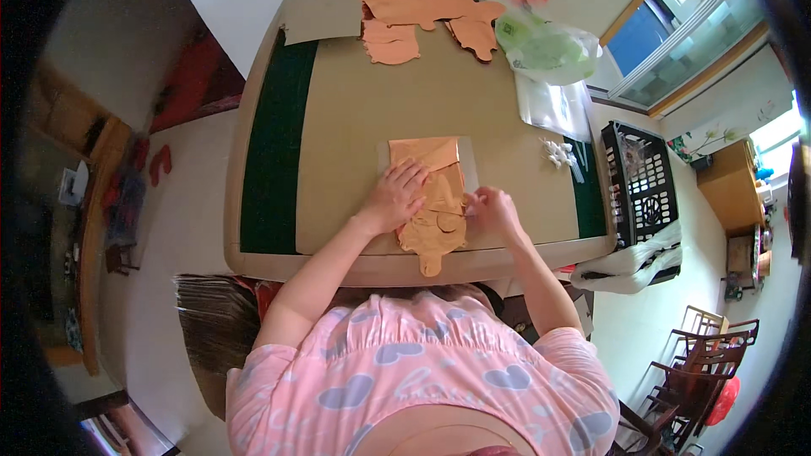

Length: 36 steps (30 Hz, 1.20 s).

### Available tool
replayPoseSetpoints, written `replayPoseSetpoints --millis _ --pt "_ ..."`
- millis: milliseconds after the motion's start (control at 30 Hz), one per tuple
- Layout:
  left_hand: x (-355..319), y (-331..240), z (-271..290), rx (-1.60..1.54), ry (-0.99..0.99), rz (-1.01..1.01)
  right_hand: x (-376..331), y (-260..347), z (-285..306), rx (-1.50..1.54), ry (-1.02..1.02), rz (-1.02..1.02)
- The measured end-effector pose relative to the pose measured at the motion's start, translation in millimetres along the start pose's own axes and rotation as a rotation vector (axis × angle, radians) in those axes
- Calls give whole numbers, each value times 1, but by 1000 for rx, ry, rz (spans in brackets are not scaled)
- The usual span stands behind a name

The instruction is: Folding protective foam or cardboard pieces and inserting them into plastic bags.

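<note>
A flat stack of orange cut-out pieces [438,194] lies before me, its rounded, tabbed end pointing toward the table's near edge. Under and beside it shows a pale, see-through sheet [470,171], perhaps a plastic bag. My left hand [395,196] rests flat on the stack's left side with its fingers stretched out. At the right edge, my right hand [492,209] has its fingers curled into a pinch close to the sheet. What sits between those fingertips is too small to make out.
More orange cut-outs [422,2] are heaped at the far edge beside a grey board [323,15]. A green-and-clear plastic bag [549,46], clear sleeves [553,108] and small white bits [557,152] lie to the right. A black crate [639,181] stands beyond the table's right edge.
</note>
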State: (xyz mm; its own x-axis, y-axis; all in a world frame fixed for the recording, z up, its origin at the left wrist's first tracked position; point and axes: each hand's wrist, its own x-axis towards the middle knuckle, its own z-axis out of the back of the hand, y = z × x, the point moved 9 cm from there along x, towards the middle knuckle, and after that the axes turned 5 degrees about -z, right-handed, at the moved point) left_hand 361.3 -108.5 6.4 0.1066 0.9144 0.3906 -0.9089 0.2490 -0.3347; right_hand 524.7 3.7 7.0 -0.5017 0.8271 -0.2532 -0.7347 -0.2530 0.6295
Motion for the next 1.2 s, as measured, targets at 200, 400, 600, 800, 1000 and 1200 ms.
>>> replayPoseSetpoints --millis 200,400,600,800,1000,1200 --pt "4 -7 9 -45 52 -20 -5 -2 -26 551 244 -146" --pt "4 -16 19 18 81 -69 -4 28 -34 1201 470 -302" --pt "-1 -8 18 -48 -26 -28 -11 61 -44 1540 541 -440" --pt "-3 9 6 -130 -37 19 1 30 -29 874 270 -175" --pt "-2 16 16 -338 -116 166 -1 53 -12 -280 -358 174" --pt "1 14 14 -321 -40 171 0 64 -28 -126 -360 403"
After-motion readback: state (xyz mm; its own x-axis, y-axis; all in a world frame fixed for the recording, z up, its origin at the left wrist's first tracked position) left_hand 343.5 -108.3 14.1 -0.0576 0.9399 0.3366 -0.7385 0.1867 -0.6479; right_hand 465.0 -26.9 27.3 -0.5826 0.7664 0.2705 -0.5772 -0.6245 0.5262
